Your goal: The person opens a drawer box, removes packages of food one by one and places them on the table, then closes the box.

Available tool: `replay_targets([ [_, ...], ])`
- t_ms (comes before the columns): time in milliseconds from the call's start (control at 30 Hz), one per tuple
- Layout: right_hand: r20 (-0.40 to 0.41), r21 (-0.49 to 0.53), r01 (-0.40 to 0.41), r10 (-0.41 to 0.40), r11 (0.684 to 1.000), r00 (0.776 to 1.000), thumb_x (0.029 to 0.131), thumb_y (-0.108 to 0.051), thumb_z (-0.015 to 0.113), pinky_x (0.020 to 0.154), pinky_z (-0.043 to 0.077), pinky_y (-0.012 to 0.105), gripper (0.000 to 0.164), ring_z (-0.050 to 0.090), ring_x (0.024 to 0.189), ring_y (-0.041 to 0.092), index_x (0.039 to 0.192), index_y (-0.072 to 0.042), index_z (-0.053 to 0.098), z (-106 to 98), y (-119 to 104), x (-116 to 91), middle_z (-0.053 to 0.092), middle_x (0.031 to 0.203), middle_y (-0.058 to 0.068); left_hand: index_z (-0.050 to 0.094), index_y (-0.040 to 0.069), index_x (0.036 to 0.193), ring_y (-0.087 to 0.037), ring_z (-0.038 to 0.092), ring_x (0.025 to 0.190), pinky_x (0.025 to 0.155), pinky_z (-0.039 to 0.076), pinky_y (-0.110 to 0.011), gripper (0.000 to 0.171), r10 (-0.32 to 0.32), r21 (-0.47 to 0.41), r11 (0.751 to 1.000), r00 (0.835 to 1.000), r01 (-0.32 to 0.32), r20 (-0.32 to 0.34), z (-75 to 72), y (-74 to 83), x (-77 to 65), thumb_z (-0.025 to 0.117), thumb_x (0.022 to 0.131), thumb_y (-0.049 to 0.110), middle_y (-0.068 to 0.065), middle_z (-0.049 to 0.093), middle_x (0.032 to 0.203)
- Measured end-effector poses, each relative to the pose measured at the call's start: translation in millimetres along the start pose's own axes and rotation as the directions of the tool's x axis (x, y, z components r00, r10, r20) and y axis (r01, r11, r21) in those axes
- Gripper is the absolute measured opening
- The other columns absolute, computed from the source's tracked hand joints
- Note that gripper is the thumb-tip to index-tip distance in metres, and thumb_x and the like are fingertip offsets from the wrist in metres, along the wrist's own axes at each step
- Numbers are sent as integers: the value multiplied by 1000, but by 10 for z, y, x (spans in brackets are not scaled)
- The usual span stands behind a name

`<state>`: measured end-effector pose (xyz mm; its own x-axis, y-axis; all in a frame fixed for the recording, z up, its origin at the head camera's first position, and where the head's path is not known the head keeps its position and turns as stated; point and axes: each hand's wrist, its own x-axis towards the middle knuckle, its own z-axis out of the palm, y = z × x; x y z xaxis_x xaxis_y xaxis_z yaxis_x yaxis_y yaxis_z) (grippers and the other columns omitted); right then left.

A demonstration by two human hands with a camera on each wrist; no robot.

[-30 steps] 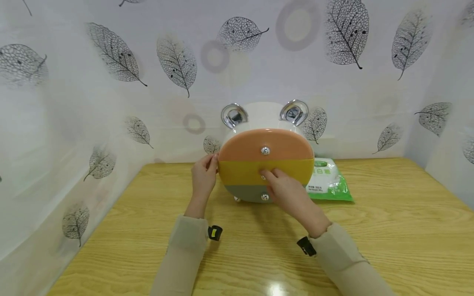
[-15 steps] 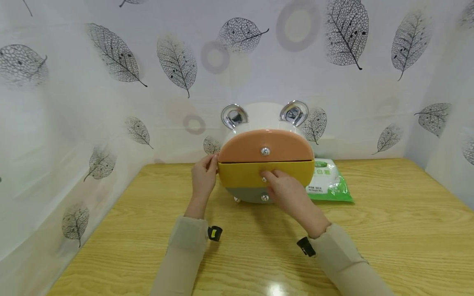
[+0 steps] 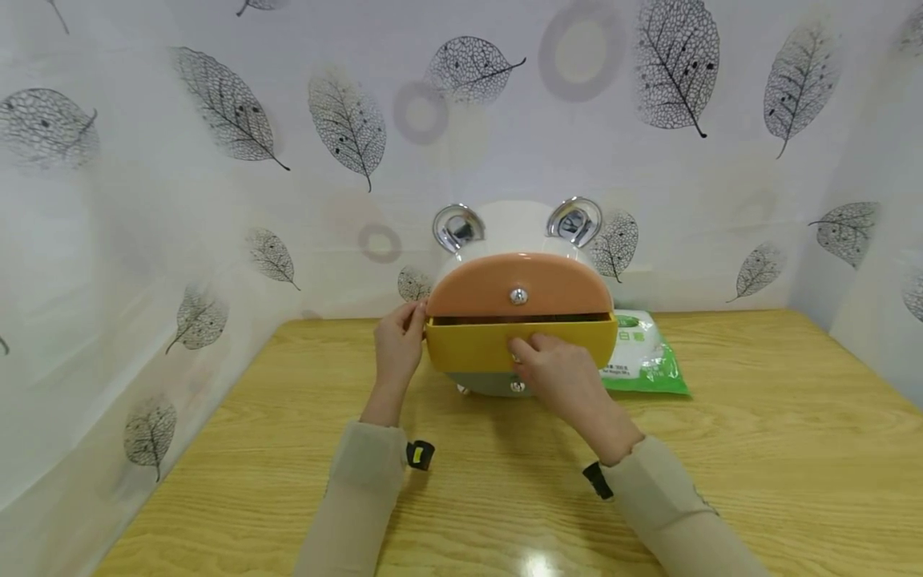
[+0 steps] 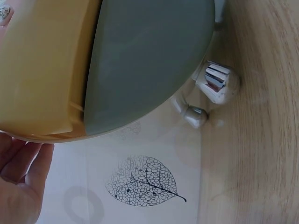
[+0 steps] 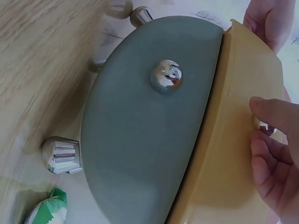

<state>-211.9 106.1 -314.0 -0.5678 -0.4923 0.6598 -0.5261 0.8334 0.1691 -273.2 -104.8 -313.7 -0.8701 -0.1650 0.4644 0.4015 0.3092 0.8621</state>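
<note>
A small white cabinet (image 3: pixel 515 218) with two chrome ring ears stands on short chrome feet. Its front has an orange drawer (image 3: pixel 472 290) on top, a yellow drawer (image 3: pixel 469 346) in the middle and a grey-green drawer (image 3: pixel 481 383) below. My right hand (image 3: pixel 566 375) pinches the yellow drawer's chrome knob (image 5: pixel 262 125) between thumb and fingers. That drawer juts out, with a dark gap over its upper rim; its contents are hidden. At the cabinet's left side, my left hand (image 3: pixel 398 346) rests its fingertips (image 4: pixel 43 156) against the edge.
A white and green packet (image 3: pixel 644 357) lies on the wooden table (image 3: pixel 288 449) behind the cabinet's right side. A leaf-patterned curtain (image 3: pixel 346 240) closes off the back and sides. Both wrists carry dark straps over beige sleeves.
The yellow drawer has slid out toward me, pulled by my right hand, and the gap under the orange drawer has widened. My left hand has stayed at the cabinet's side.
</note>
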Motion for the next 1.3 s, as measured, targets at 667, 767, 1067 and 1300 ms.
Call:
replay_targets([
  [667,-99,-43,184,-188,982,977,73,-9,64,33,18,18,19,27,42,9,71,-10,46,-148,-37,-132,35,55,0,65,-2,100,-22,58,75,62,54,-28,24,32,3,999,999,-32,-14,7,-11,-11,52,90,15,-16,64,90],
  [767,-58,-37,195,-197,980,979,74,-10,65,34,19,18,19,30,42,9,72,-11,47,-209,-61,-143,38,55,-1,65,-2,100,-23,59,77,62,54,-28,24,26,6,1000,1000,-26,-15,5,-14,-7,52,90,15,-16,64,91],
  [1067,81,-27,229,-226,973,971,73,-13,64,34,17,18,18,25,40,8,71,-14,46,-377,-118,-150,30,51,-5,64,-3,102,-26,59,80,65,54,-35,24,10,3,1000,1000,-10,-5,0,-22,0,52,90,14,-17,63,94],
  [1300,114,-26,244,-240,969,964,71,-12,65,34,17,17,20,24,39,6,70,-14,45,-441,-135,-147,28,50,-6,64,-3,103,-27,60,84,66,54,-32,24,2,-7,1000,1000,-2,8,4,-12,2,51,91,13,-18,63,96],
])
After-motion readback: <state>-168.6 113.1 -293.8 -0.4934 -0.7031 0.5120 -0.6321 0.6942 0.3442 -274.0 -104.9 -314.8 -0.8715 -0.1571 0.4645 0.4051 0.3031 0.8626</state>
